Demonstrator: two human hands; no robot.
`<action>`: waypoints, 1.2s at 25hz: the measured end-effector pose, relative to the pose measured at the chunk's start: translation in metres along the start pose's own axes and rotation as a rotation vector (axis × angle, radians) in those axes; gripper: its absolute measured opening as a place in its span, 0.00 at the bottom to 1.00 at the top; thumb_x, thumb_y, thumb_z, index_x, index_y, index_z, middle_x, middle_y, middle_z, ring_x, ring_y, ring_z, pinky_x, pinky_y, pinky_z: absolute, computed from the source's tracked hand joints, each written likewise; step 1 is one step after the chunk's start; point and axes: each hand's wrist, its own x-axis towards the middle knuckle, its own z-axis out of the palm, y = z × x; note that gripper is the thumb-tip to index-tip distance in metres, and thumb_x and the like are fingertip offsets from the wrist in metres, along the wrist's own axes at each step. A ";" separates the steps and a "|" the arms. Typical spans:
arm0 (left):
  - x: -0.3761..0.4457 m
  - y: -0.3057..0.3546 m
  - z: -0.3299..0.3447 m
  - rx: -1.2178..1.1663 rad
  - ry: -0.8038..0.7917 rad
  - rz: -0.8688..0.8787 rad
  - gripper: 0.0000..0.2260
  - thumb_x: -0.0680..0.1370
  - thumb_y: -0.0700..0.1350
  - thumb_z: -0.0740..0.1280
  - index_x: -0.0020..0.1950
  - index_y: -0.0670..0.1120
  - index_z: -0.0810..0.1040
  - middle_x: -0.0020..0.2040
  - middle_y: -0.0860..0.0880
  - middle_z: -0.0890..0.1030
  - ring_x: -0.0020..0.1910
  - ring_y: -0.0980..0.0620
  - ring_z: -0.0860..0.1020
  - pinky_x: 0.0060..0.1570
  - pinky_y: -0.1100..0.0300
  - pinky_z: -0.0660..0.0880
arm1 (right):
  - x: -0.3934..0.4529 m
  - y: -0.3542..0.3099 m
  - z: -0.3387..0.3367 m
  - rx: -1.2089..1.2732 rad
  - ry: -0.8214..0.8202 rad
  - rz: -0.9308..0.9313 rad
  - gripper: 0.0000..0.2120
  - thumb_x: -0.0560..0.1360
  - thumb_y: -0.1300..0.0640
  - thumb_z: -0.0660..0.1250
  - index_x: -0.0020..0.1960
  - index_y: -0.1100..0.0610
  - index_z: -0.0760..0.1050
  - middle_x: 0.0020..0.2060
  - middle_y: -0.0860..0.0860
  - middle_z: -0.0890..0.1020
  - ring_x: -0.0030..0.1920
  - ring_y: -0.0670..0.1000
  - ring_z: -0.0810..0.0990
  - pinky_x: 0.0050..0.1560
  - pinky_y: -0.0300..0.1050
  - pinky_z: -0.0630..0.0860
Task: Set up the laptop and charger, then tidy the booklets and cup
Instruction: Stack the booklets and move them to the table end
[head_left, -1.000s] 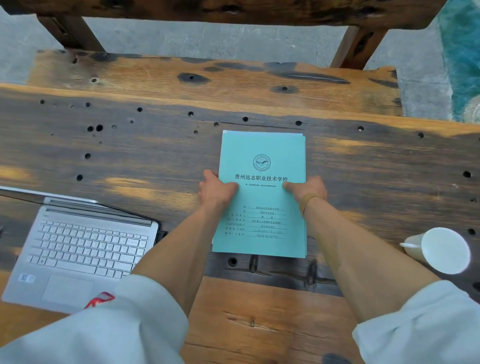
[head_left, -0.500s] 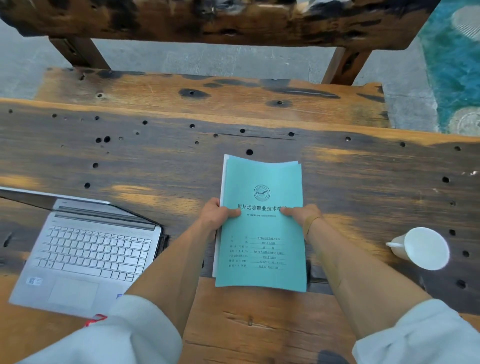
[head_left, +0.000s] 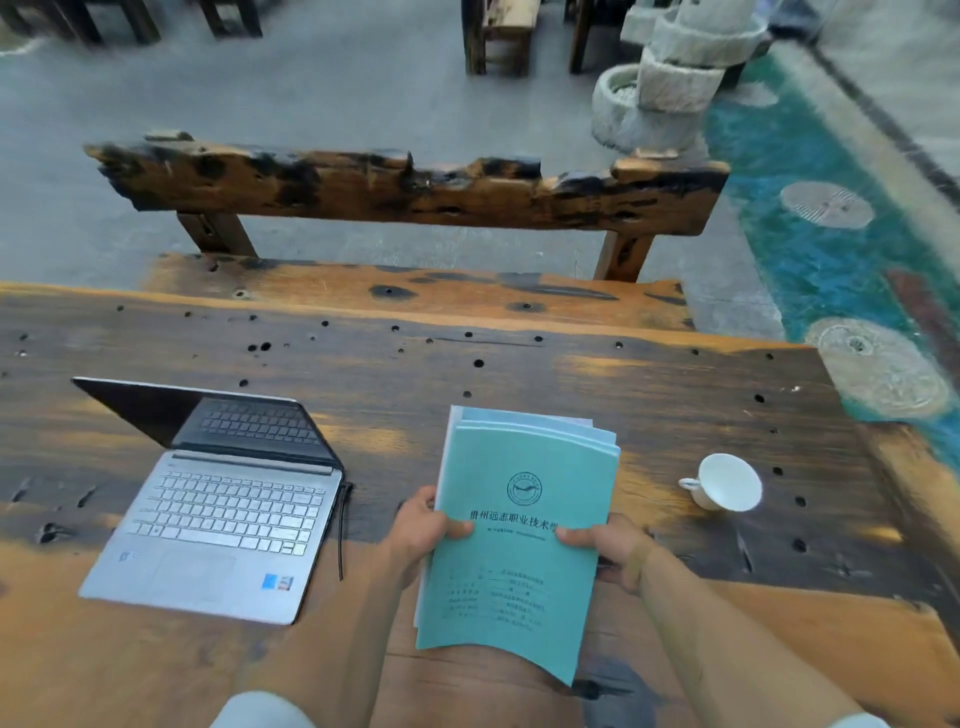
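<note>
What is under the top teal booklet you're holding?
Under the top teal booklet more booklets show as stacked page edges along the far and left sides. Both hands, left hand and right hand, grip the stack. Their covers and count are hidden.

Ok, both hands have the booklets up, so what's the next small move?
Probably tap the booklets square, since their top edges fan out unevenly, then lay them flat between the laptop and cup. Left hand and right hand each grip a side.
</note>
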 end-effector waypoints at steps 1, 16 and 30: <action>-0.010 -0.004 0.001 0.009 -0.009 0.026 0.19 0.70 0.29 0.72 0.58 0.42 0.75 0.49 0.43 0.86 0.46 0.43 0.85 0.42 0.51 0.82 | -0.012 0.006 -0.005 -0.020 -0.016 -0.042 0.13 0.71 0.69 0.74 0.53 0.61 0.80 0.53 0.58 0.84 0.46 0.54 0.84 0.41 0.45 0.79; -0.139 -0.100 0.033 0.223 -0.050 0.279 0.25 0.69 0.24 0.67 0.49 0.54 0.82 0.42 0.61 0.86 0.45 0.63 0.80 0.40 0.69 0.76 | -0.116 0.142 -0.047 -0.339 0.206 -0.450 0.24 0.58 0.58 0.81 0.52 0.48 0.80 0.46 0.43 0.86 0.50 0.46 0.84 0.53 0.49 0.81; -0.150 -0.125 0.034 0.299 -0.028 0.325 0.21 0.71 0.30 0.73 0.54 0.55 0.78 0.55 0.55 0.81 0.56 0.55 0.79 0.53 0.64 0.76 | -0.124 0.161 -0.046 -0.476 0.267 -0.440 0.19 0.59 0.51 0.80 0.48 0.43 0.81 0.48 0.44 0.86 0.51 0.50 0.84 0.53 0.52 0.80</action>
